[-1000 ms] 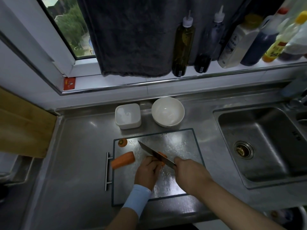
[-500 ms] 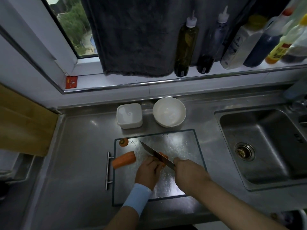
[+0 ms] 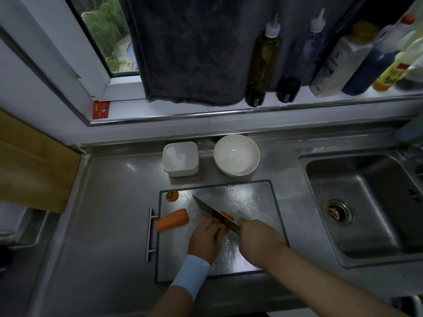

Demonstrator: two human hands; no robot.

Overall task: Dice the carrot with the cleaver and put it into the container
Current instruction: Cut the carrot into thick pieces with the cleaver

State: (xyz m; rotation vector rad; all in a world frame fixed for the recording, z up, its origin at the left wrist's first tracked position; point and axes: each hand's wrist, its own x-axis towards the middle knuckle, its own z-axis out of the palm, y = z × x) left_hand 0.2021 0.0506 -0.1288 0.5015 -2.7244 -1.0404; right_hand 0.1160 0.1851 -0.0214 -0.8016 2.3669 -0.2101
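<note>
Head view: carrot piece (image 3: 227, 216) under curled left fingers (image 3: 211, 227), right fingers (image 3: 247, 228) around cleaver (image 3: 211, 211).

Cleaver (image 3: 212, 212) across carrot piece (image 3: 227, 216), larger carrot chunk (image 3: 171, 220) leftward, container (image 3: 180, 157) apparently empty

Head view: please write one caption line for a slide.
The right hand holds a cleaver on a carrot piece steadied by the left hand.

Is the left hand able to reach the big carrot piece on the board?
Probably yes: only bare board lies between the left hand and the big carrot piece, though it is holding the small piece.
</note>
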